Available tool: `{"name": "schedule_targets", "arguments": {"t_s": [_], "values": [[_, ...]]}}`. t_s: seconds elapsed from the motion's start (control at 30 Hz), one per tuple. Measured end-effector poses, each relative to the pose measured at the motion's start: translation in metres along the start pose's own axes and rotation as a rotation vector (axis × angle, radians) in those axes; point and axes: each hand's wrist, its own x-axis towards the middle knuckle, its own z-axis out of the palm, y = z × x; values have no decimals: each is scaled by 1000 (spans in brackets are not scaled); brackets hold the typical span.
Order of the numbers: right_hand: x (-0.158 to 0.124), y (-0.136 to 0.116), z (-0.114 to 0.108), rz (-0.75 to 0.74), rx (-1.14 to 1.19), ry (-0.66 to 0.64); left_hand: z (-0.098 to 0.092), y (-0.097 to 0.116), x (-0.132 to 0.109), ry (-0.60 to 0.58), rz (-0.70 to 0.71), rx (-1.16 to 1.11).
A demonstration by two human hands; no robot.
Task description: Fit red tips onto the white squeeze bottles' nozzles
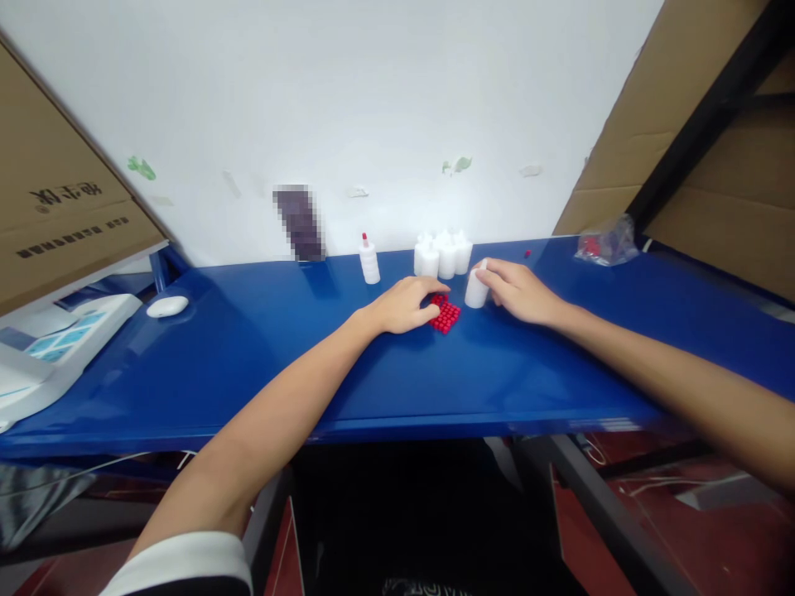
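Note:
A cluster of small red caps (445, 316) lies on the blue table. My left hand (407, 305) is over its left side, thumb and fingers apart, the fingertips at the caps; no cap shows between them. Just right of the cluster, my right hand (517, 290) grips the upper part of a white squeeze bottle (477, 291), which stands upright or nearly so. Behind the caps is a group of several white bottles (443, 255) without red tips. Farther left stands one white bottle with a red cap (368, 261).
The blue table (397, 389) runs up to a white wall. On the left are a white mouse (167, 306) and a white device (68, 348). At the right back lies a clear bag with red pieces (605, 242), and near it a single red cap (527, 253). Cardboard (62, 165) borders the left side.

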Motion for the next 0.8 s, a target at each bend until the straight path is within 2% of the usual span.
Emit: {"name": "schedule_targets", "arguments": {"t_s": [0.17, 0.43, 0.8], "values": [[0, -1, -1, -7, -3, -8, -1, 3, -1, 36, 36, 41], [0, -3, 0, -4, -7, -13, -3, 5, -1, -44, 6, 101], [0, -2, -1, -15, -7, -13, -12, 4, -3, -71, 5, 187]]}}
